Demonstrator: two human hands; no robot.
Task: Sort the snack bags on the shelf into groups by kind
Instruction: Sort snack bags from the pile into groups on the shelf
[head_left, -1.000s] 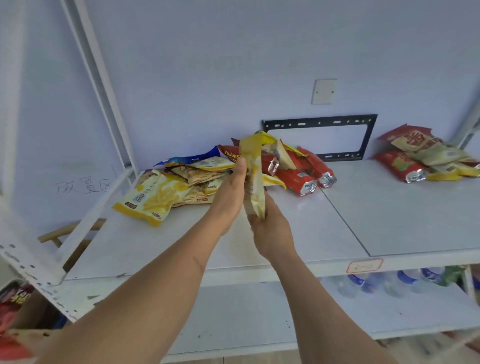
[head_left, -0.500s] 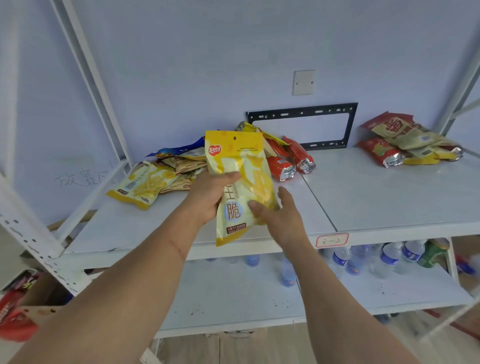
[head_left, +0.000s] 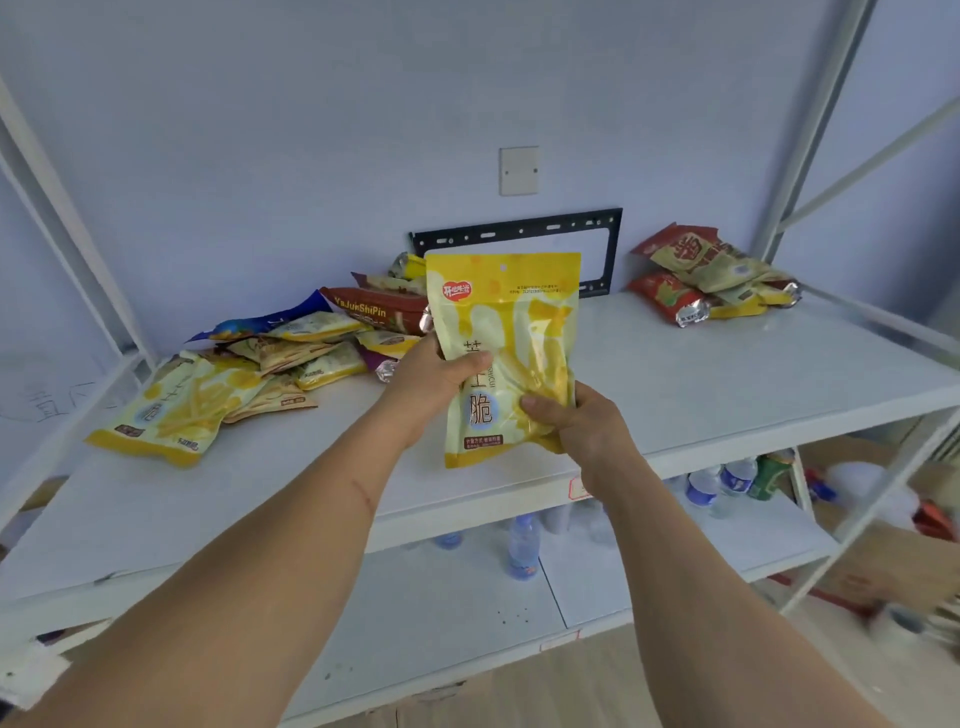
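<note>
I hold a yellow snack bag upright above the white shelf, its printed front facing me. My left hand grips its left edge with the thumb across the front. My right hand grips its lower right corner. A matching yellow bag lies flat at the shelf's left. Behind it sits a mixed pile of pale yellow, blue and brown bags. A second pile of red and tan bags lies at the back right.
White shelf uprights and a diagonal brace stand at the right, another upright at the left. A black bracket hangs on the wall behind. Water bottles stand on the lower shelf.
The yellow bag has turned from edge-on to face me. My right hand now curls round its lower right corner, and the view has shifted so the shelf's right end shows.
</note>
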